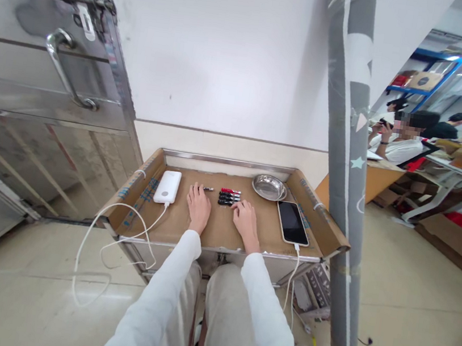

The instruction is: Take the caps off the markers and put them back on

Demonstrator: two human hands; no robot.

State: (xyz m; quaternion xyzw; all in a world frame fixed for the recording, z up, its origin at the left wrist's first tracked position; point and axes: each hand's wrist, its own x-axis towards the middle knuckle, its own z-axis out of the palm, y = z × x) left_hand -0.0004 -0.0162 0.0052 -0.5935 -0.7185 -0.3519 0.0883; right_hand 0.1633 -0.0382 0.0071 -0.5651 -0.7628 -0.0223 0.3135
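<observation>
My left hand [198, 207] is palm down on the brown cardboard, its fingertips around one end of a dark pen [208, 189]. The pen's other end sticks out to the right, and the fingers cover the rest. My right hand [245, 221] rests with bent, slightly parted fingers against the right ends of a stack of pens. These lie side by side: a red pen [231, 191] at the far edge and several black pens [227, 199] nearer me. Nothing shows in the right hand's grasp.
A white power bank [167, 187] with a cable lies left, a round metal dish [269, 187] back right, a phone [293, 223] on its cable at right. Raised cardboard sides [318, 222] edge the table. A wrapped pole [347, 155] stands right; people sit beyond it.
</observation>
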